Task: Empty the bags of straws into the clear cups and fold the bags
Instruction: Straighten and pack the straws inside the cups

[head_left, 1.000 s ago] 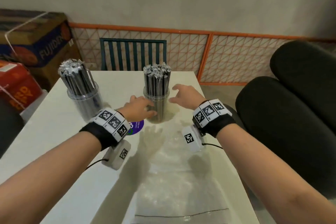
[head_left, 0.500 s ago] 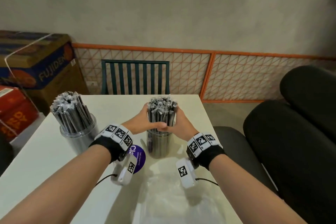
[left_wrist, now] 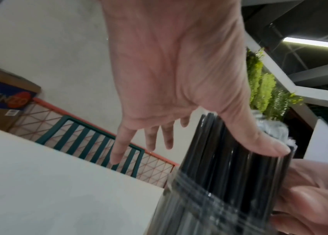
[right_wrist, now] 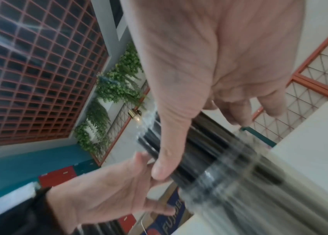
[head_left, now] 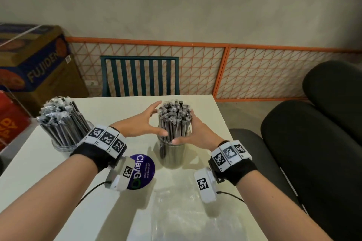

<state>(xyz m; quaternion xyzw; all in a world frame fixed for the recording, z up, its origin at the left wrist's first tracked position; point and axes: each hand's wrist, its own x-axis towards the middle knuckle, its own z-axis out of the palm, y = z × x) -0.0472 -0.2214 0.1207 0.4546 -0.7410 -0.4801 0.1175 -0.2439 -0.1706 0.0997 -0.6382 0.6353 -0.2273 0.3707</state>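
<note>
Both hands on the straws (head_left: 175,121) in the centre cup (head_left: 172,154): left hand (head_left: 140,124) spread wide, thumb touching; right hand (head_left: 193,133) cupped around. Empty bag (head_left: 188,215) near on the bench (head_left: 49,182).

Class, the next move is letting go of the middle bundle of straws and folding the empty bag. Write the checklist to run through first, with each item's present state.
1. Straws seated in middle cup: ok.
2. Cup upright on table: ok.
3. Left hand off the straws: not ok, thumb touches.
4. Right hand off the straws: not ok.
5. Bag empty, flat: ok.
6. Bag free of stray straws underneath: cannot tell.
</note>
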